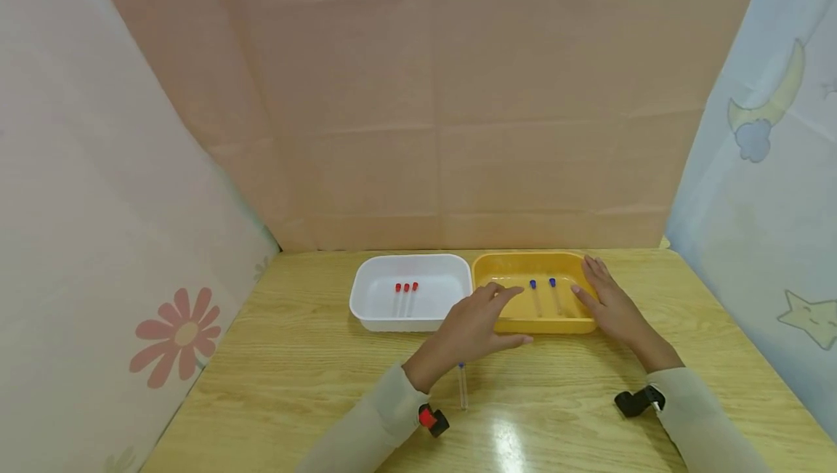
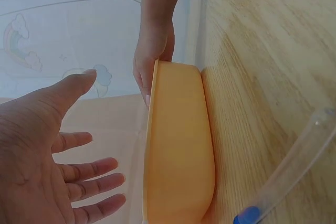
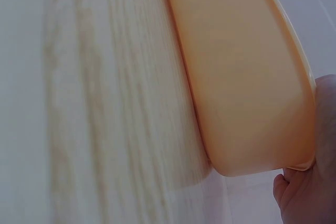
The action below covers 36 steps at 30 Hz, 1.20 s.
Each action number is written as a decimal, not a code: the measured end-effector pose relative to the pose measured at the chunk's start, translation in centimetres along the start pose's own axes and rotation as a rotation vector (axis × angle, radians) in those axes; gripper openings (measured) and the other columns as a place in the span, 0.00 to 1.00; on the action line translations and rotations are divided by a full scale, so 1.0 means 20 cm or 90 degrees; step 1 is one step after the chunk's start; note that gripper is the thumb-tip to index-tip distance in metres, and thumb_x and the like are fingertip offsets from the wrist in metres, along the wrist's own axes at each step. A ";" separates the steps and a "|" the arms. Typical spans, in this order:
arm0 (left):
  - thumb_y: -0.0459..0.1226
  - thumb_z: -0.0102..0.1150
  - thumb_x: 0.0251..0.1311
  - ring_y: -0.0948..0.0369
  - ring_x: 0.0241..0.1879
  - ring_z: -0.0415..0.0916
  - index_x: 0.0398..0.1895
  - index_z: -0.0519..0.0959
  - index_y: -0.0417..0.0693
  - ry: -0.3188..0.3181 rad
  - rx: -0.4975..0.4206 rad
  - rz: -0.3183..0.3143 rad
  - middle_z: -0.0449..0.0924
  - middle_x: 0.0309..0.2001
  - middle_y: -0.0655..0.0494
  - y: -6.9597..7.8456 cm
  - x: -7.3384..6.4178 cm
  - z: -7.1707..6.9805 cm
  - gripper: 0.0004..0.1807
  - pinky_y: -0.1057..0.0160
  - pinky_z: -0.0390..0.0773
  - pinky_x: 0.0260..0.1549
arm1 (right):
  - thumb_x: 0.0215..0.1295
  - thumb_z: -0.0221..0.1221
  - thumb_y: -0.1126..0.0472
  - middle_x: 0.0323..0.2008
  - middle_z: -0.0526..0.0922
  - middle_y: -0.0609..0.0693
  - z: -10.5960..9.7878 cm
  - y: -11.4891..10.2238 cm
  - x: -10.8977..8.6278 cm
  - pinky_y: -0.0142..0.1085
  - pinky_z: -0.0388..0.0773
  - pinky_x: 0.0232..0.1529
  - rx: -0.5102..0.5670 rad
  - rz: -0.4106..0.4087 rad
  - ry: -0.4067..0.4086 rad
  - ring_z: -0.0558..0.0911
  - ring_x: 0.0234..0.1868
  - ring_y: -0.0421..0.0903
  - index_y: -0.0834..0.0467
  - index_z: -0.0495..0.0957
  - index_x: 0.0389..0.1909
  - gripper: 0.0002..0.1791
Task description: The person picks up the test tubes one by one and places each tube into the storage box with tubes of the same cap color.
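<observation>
My right hand (image 1: 613, 307) grips the right end rim of a yellow tray (image 1: 546, 325), with the thumb over the inner side. My left hand (image 1: 472, 326) hovers over the tray's front left part, thumb and fingers spread, holding nothing. Two clear tubes with blue caps (image 1: 532, 284) lie inside the yellow tray. Another blue-capped tube (image 1: 463, 389) rests on the table below the left hand; in the left wrist view this tube (image 2: 296, 163) lies in front of the tray. The right wrist view shows the tray's outer wall (image 3: 247, 77) beside the right hand (image 3: 310, 192).
A white tray (image 1: 408, 325) stands against the yellow one on its left, holding three clear tubes with red caps (image 1: 407, 287). Both trays sit on a wooden table (image 1: 281, 386) near its back edge, before a tan cloth backdrop (image 1: 431, 110).
</observation>
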<state>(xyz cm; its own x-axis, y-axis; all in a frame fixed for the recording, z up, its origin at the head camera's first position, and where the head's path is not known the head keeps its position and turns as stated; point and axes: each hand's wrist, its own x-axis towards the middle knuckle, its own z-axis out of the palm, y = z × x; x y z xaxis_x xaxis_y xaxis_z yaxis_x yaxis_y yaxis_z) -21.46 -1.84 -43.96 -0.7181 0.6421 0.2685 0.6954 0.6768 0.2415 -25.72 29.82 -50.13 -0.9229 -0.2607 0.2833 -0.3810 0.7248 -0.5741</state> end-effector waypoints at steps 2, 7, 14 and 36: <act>0.68 0.59 0.60 0.67 0.43 0.72 0.76 0.65 0.59 -0.003 -0.005 -0.003 0.74 0.57 0.59 0.00 -0.01 0.00 0.45 0.74 0.72 0.32 | 0.82 0.46 0.51 0.79 0.38 0.68 0.00 0.00 0.00 0.65 0.33 0.73 0.002 -0.004 -0.001 0.32 0.79 0.64 0.74 0.42 0.77 0.40; 0.66 0.61 0.60 0.66 0.46 0.73 0.77 0.64 0.59 -0.010 -0.010 -0.013 0.74 0.59 0.58 -0.01 -0.04 0.01 0.44 0.74 0.73 0.33 | 0.82 0.46 0.52 0.79 0.38 0.68 0.00 0.01 0.00 0.63 0.32 0.74 0.008 -0.009 0.001 0.33 0.79 0.65 0.74 0.43 0.77 0.39; 0.65 0.61 0.61 0.65 0.46 0.73 0.77 0.63 0.60 -0.011 -0.021 -0.017 0.74 0.60 0.58 -0.03 -0.08 0.04 0.44 0.73 0.72 0.32 | 0.82 0.46 0.52 0.79 0.38 0.68 0.00 0.01 -0.01 0.63 0.31 0.74 0.013 -0.009 0.003 0.32 0.80 0.63 0.75 0.43 0.77 0.39; 0.65 0.61 0.61 0.67 0.43 0.71 0.75 0.65 0.57 0.013 -0.005 0.004 0.75 0.54 0.59 -0.06 -0.20 0.05 0.44 0.75 0.70 0.33 | 0.82 0.46 0.52 0.79 0.38 0.68 -0.01 0.00 -0.01 0.64 0.33 0.73 0.007 -0.012 0.004 0.32 0.80 0.63 0.75 0.43 0.77 0.39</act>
<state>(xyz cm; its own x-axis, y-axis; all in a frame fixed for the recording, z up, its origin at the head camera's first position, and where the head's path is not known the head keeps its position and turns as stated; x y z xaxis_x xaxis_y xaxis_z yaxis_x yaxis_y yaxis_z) -19.42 -4.89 -46.26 -0.7135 0.6386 0.2882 0.6997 0.6701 0.2476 -25.62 29.93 -50.09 -0.9151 -0.2698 0.2995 -0.3990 0.7125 -0.5771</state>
